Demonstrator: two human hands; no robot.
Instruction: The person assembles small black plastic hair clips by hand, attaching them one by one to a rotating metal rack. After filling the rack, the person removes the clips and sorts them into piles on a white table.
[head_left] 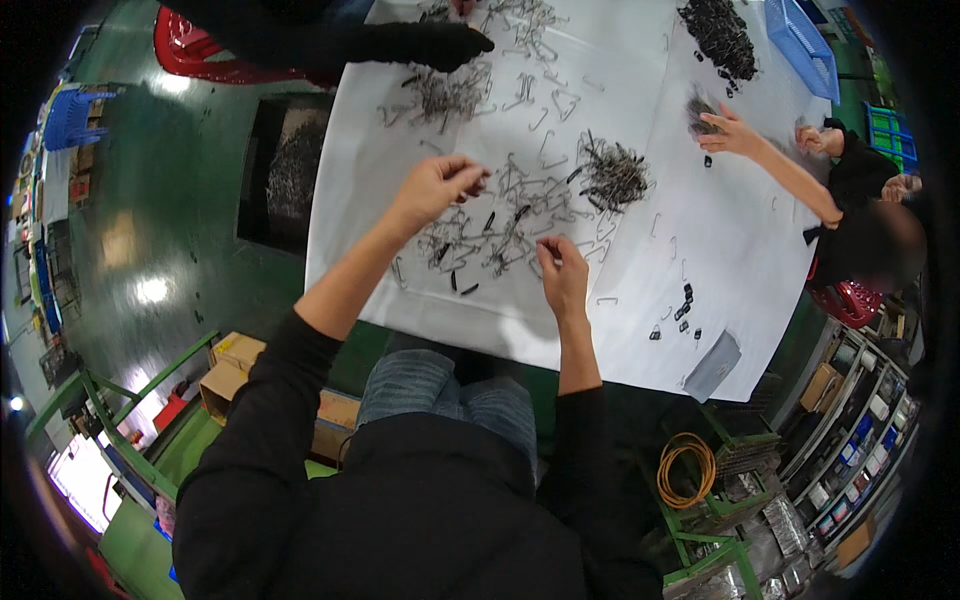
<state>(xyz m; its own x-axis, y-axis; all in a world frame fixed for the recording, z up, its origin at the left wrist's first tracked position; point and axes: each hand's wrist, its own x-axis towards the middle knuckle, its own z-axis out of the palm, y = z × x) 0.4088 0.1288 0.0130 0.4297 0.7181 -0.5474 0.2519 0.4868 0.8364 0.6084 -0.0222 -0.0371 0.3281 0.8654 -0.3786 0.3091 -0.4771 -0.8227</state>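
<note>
Both my hands are over a white-covered table [480, 335], above a loose spread of thin bent metal wire hooks [515, 205]. The fingers of my left hand [436, 190] are drawn together in a pinch at the left edge of the spread; what they hold, if anything, is too small to make out. My right hand [563, 272] is curled closed at the near right side of the hooks, its fingertips hiding whatever is in them. Small black pieces [469, 290] lie among the hooks. Just beyond my right hand sits a denser dark heap of wire pieces [613, 176].
Across the table a co-worker's dark sleeve [400, 45] reaches over another hook pile [450, 95]. At the right, another person's hand [732, 132] moves near a heap of black parts [720, 38]. A blue basket [803, 45] and a grey piece [713, 366] lie at table edges.
</note>
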